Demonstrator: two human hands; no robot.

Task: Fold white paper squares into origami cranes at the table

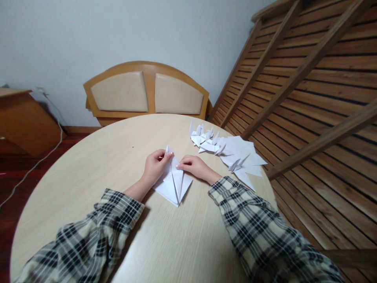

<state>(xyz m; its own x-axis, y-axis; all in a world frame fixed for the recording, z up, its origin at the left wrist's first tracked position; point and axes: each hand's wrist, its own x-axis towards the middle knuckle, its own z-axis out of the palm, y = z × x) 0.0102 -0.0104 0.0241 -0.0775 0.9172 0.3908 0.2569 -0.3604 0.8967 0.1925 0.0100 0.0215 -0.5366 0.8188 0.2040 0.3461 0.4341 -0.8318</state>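
Observation:
A white sheet of paper (173, 182), partly folded into a kite-like shape, lies on the round pale wooden table (88, 165). My left hand (154, 167) pinches the paper's upper left flap between thumb and fingers. On the paper's upper right edge, my right hand (194, 165) presses down with curled fingers. Both arms wear plaid sleeves.
To the right of my hands lie several folded white paper figures (204, 139) and a loose pile of white sheets (241, 157). A wooden chair back with beige pads (145, 92) stands beyond the table. A slatted wooden frame (309, 98) leans at the right. A cable runs over the floor at left.

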